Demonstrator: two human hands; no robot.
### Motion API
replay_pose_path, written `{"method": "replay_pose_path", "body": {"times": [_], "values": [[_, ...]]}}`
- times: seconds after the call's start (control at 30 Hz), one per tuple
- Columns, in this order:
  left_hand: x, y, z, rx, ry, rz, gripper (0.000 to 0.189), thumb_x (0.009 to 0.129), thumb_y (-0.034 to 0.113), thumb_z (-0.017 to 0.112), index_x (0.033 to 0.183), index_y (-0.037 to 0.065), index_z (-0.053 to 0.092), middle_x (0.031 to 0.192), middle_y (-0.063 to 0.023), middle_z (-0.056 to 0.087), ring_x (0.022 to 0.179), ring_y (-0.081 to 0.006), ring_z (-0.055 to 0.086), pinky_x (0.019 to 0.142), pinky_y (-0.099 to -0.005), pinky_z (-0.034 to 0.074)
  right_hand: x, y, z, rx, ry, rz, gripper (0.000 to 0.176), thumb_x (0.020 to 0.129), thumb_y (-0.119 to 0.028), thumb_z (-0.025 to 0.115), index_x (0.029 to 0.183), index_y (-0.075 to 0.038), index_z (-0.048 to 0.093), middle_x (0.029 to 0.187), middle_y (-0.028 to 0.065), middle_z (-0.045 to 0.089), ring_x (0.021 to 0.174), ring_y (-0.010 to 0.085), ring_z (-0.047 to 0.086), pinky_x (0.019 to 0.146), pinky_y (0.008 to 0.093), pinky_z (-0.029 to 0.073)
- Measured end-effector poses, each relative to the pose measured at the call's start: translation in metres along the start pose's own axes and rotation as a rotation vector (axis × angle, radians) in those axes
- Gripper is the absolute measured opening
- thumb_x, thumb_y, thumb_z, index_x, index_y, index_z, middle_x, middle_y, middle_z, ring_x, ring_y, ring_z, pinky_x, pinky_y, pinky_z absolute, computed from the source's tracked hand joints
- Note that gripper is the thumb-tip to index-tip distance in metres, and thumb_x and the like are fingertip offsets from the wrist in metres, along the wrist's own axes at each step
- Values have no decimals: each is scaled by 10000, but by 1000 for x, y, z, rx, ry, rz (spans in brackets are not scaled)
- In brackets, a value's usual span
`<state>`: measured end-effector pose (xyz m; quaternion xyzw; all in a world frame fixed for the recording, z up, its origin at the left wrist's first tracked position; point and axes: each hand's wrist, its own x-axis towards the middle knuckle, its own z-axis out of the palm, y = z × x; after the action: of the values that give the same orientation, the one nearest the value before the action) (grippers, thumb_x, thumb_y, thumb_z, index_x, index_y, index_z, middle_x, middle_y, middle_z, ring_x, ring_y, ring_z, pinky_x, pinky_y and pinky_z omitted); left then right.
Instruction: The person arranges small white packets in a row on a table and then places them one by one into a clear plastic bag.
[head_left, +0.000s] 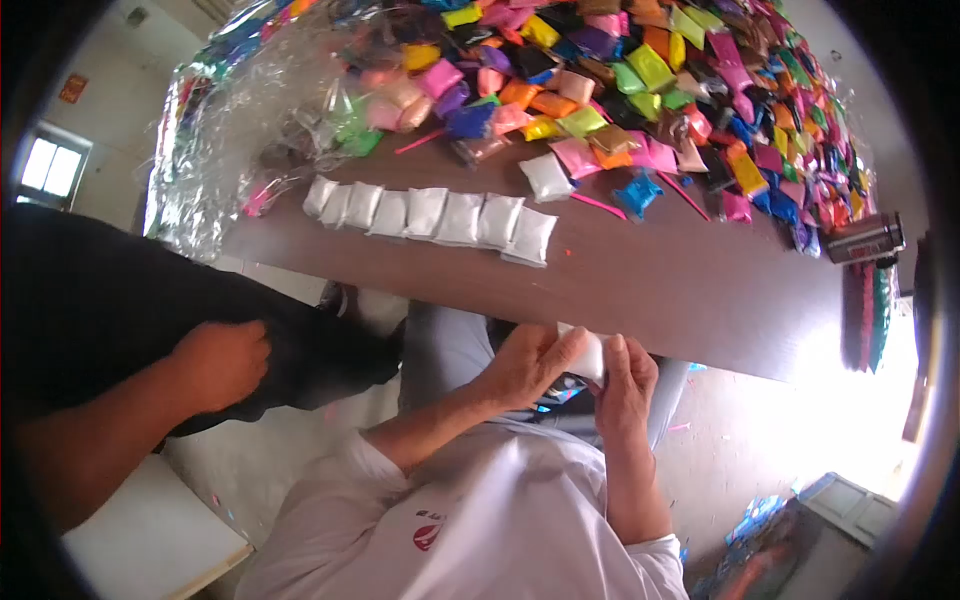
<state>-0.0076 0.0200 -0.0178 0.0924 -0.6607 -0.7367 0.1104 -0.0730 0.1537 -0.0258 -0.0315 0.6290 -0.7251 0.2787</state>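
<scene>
Between my two hands, just off the table's front edge, is a small white packet (pixel 588 358). My left hand (pixel 528 366) pinches its left side with the thumb on top. The right side of the packet is held by the fingers of my right hand (pixel 625 378). On the brown table (pixel 640 275) beyond, several white packets (pixel 425 212) lie in a slightly overlapping row. Another white packet (pixel 547 177) lies apart, near a blue packet (pixel 638 194) and thin pink sticks (pixel 599 206).
A large heap of colourful packets (pixel 650 70) covers the table's back, with clear plastic film (pixel 240 120) at left. A dark can (pixel 865 238) is at the right edge. Another person's hand (pixel 222 365) rests on dark clothing at left. A white board-like surface (pixel 155 530) is lower left.
</scene>
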Motion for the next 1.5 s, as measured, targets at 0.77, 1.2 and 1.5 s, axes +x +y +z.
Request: {"method": "replay_pose_path", "body": {"times": [0.77,1.2,1.5], "values": [[2,6,-9,-154,19,-322,410,951,438,477,871,55,599,694,47,521,593,-16,434,472,-206,301,13,-9,1,-33,-106,-254,264,872,-216,642,988,18,600,838,70,586,687,122,524,585,257,439],[3,-1,-23,-228,49,-455,523,955,517,386,779,70,594,607,31,486,480,-32,402,414,-190,275,16,-25,-5,-632,-125,-641,323,832,-214,676,1046,19,613,887,118,657,679,218,624,615,303,523],[11,12,-18,81,-110,-145,438,957,442,454,968,17,561,752,1,546,630,-74,487,553,-225,398,14,-23,1,-176,-183,-7,396,959,-337,493,983,39,613,745,48,614,575,62,548,508,189,481]]}}
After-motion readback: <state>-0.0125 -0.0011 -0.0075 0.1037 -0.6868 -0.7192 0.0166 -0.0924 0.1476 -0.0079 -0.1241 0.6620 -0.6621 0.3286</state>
